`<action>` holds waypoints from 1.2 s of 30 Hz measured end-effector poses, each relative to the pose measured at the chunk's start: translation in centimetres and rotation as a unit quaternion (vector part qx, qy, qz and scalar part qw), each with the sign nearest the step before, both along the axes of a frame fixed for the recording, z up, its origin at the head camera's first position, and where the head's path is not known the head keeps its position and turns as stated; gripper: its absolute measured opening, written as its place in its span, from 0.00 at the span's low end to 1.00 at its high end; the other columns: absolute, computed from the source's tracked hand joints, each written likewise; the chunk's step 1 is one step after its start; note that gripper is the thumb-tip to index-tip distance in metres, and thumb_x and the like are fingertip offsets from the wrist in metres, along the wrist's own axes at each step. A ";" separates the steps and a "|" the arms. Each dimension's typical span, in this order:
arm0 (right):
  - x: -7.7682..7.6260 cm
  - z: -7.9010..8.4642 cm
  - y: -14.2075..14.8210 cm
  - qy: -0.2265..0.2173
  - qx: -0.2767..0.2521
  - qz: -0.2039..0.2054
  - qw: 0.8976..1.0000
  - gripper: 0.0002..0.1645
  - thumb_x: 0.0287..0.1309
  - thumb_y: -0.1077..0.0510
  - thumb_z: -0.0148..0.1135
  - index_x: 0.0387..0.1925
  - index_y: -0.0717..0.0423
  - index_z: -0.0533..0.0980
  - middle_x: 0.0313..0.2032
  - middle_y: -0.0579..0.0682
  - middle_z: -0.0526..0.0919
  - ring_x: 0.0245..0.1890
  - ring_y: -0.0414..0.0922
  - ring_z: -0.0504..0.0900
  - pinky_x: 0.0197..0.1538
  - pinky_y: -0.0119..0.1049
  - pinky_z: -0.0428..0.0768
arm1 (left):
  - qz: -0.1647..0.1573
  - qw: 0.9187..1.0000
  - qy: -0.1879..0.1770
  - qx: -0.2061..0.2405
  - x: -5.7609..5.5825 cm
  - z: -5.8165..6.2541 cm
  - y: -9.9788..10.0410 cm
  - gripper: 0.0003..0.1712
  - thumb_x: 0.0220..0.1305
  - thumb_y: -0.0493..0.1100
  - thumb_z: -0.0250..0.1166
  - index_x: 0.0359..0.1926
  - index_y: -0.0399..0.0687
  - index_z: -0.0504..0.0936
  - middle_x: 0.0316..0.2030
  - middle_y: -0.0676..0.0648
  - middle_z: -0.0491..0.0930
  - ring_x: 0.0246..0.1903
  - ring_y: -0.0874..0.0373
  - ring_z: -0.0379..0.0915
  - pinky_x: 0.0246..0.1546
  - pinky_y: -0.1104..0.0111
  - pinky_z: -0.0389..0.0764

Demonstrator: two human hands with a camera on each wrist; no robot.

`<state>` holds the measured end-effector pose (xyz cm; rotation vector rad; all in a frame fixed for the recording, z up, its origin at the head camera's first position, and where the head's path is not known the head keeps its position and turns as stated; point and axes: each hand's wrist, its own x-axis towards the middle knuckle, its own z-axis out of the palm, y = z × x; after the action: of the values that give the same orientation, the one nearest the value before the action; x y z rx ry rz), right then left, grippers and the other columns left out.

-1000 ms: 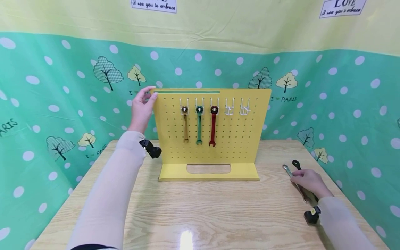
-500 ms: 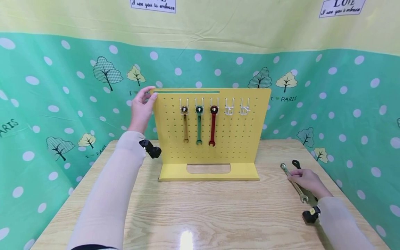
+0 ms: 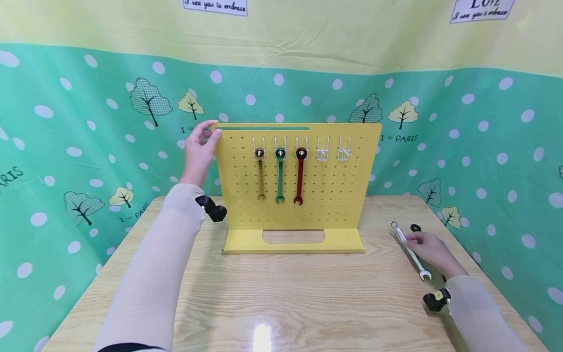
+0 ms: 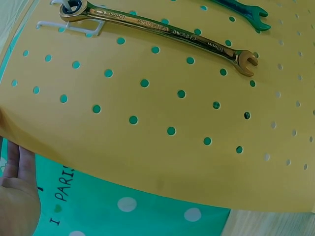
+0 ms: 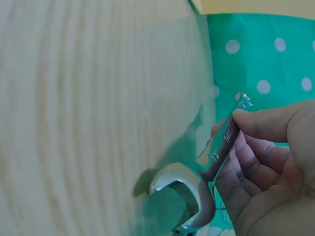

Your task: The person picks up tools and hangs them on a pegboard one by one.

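My left hand (image 3: 198,154) holds the top left corner of a yellow pegboard (image 3: 343,239), thumb in front. In the left wrist view, part of this hand (image 4: 19,196) shows beside the board's edge. At the right, my right hand (image 3: 433,252) pinches a silver combination wrench (image 3: 415,260) by its shaft between thumb and fingers. The wrench slants, ring end away from me; its forked end (image 5: 204,196) shows large in the right wrist view, over its shadow on the table. A black wrench (image 3: 415,228) lies mostly hidden behind this hand.
Gold (image 3: 261,178), green (image 3: 280,178) and red (image 3: 300,178) wrenches hang by their ring ends from white hooks on the board. Two further hooks (image 3: 323,155) to the right carry no wrench. A dotted green curtain (image 3: 462,146) encloses the wooden table (image 3: 308,298).
My right hand has drawn the silver wrench up and slightly left, away from the black wrench. The left hand stays on the board's corner.
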<state>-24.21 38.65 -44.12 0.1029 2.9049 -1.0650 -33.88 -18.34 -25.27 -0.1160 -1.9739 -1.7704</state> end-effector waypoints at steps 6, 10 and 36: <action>-0.1 1.4 -1.6 0.029 -0.023 0.026 0.999 0.24 0.74 0.56 0.55 0.57 0.74 0.72 0.46 0.65 0.80 0.41 0.52 0.78 0.37 0.38 0.79 | 0.000 1.000 0.000 -0.003 0.0 0.0 0.0 0.22 0.71 0.52 0.62 0.64 0.58 0.77 0.56 0.48 0.77 0.50 0.55 0.76 0.45 0.64 0.77; -0.2 2.2 -2.7 0.040 -0.048 0.041 0.997 0.23 0.74 0.57 0.55 0.58 0.74 0.72 0.46 0.65 0.80 0.41 0.51 0.79 0.37 0.35 0.82 | -0.003 1.000 0.005 0.001 0.1 0.0 0.0 0.23 0.71 0.52 0.62 0.65 0.55 0.77 0.56 0.48 0.78 0.50 0.55 0.76 0.45 0.64 0.77; -1.6 9.4 -13.0 0.099 -0.169 0.115 0.974 0.20 0.73 0.55 0.58 0.57 0.67 0.73 0.49 0.65 0.78 0.45 0.51 0.80 0.47 0.37 0.83 | -0.005 1.000 0.003 0.007 0.2 0.0 -0.1 0.21 0.71 0.52 0.62 0.63 0.58 0.78 0.57 0.48 0.77 0.51 0.55 0.75 0.52 0.63 0.77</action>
<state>-25.76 25.62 -34.69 -0.3622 2.7517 -1.5763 -33.71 -18.39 -25.27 -0.1262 -1.9599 -1.7882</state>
